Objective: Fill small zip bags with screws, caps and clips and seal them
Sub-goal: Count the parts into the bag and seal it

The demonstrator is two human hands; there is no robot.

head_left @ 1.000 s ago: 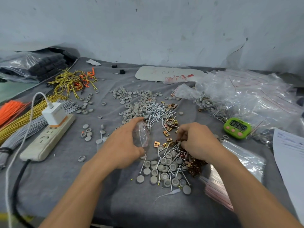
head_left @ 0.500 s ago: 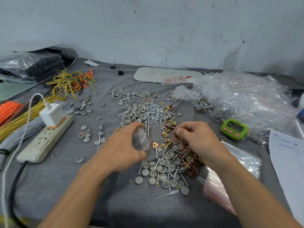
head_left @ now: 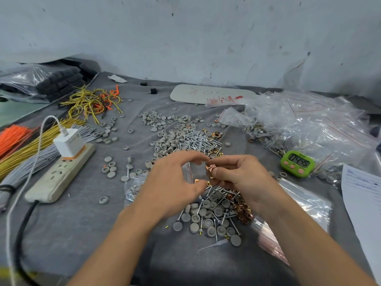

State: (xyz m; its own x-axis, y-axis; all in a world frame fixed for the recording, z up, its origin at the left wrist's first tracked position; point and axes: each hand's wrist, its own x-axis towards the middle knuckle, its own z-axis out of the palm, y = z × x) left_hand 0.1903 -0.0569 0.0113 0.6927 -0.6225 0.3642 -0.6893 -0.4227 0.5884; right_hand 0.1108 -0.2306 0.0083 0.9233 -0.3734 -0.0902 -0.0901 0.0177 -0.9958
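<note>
Bag [head_left: 190,172] is up in the left hand [head_left: 171,188], held between thumb and curled fingers. The right hand [head_left: 241,176] pinches copper clips [head_left: 210,168] at its mouth, above the pile [head_left: 212,215] of caps and screws.

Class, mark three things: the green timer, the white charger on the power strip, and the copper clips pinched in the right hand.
Green timer [head_left: 299,160]: head view, on its dark display.
White charger [head_left: 70,142]: head view, on its front face.
Copper clips [head_left: 210,168]: head view, on the pinched cluster.
</note>
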